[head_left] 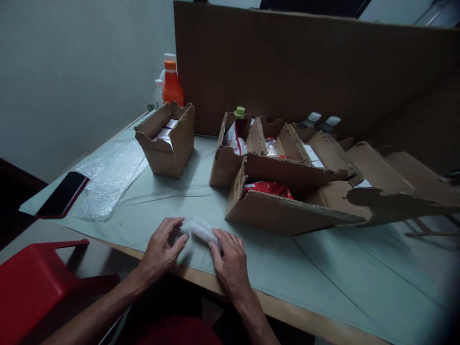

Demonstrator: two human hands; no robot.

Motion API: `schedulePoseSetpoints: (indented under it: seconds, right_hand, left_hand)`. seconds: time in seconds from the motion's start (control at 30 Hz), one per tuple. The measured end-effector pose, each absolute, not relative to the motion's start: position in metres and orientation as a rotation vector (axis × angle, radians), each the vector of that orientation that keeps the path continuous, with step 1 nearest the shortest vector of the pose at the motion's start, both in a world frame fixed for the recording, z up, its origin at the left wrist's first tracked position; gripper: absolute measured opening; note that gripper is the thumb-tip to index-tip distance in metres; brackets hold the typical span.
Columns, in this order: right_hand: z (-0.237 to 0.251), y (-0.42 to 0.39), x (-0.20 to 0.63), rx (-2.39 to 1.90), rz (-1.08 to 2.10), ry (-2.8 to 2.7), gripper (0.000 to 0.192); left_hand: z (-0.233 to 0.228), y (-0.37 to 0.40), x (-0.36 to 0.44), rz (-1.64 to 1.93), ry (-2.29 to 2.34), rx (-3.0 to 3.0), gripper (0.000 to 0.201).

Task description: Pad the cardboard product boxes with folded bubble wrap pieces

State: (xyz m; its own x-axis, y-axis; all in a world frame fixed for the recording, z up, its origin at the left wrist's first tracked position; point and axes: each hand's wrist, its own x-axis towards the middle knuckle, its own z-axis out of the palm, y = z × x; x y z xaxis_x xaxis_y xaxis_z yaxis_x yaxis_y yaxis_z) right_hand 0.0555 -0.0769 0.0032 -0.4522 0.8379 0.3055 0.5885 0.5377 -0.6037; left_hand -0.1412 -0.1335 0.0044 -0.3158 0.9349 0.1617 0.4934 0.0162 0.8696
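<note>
A small bundle wrapped in bubble wrap (pixel 201 230) lies on the pale green table cover near the front edge. My right hand (pixel 230 261) rests over its right end, fingers pressing on the wrap. My left hand (pixel 161 249) hovers at its left end with curled fingers that touch or nearly touch the wrap. Just behind the bundle stands a low torn cardboard box (pixel 287 211) holding something red (pixel 269 188).
A small open carton (pixel 167 141) stands back left, other cartons (pixel 233 148) with bottles at centre. A bubble wrap sheet (pixel 109 179) and dark phone (pixel 63 195) lie left. An orange bottle (pixel 171 86) stands by the cardboard wall (pixel 305 67). Red stool (pixel 32 282) at lower left.
</note>
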Motion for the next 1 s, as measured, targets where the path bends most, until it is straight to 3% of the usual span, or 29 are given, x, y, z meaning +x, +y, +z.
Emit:
schedulePoseSetpoints:
  seconds: [0.2,0.33,0.47,0.57,0.67,0.87,0.93,1.0]
  right_hand:
    - [0.008,-0.087,0.056,-1.162,1.354,-1.723,0.028]
    - [0.011,-0.097,0.062,-1.084,1.533,-1.604,0.029]
    - [0.025,-0.094,0.086,-1.085,1.449,-1.750,0.029]
    - [0.043,-0.090,0.108,-1.128,1.356,-1.870,0.051]
    - [0.057,-0.085,0.122,-1.200,1.289,-2.030,0.064]
    - [0.087,-0.076,0.151,-1.176,1.028,-2.289,0.019]
    - [0.107,-0.068,0.179,-1.173,0.925,-2.306,0.014]
    - [0.133,-0.055,0.214,-1.253,0.676,-2.210,0.022]
  left_hand:
    - [0.014,-0.142,-0.113,1.248,1.374,0.971,0.045]
    - [0.017,-0.134,-0.097,1.283,1.273,0.825,0.047]
    - [0.023,-0.128,-0.095,1.210,1.342,0.981,0.033]
    - [0.028,-0.127,-0.094,1.164,1.419,1.378,0.025]
    - [0.031,-0.128,-0.084,1.081,1.343,1.670,0.033]
    - [0.040,-0.119,-0.066,1.053,1.231,1.772,0.044]
    - [0.046,-0.107,-0.070,1.130,1.171,1.775,0.048]
    - [0.047,-0.091,-0.074,1.256,1.210,1.726,0.037]
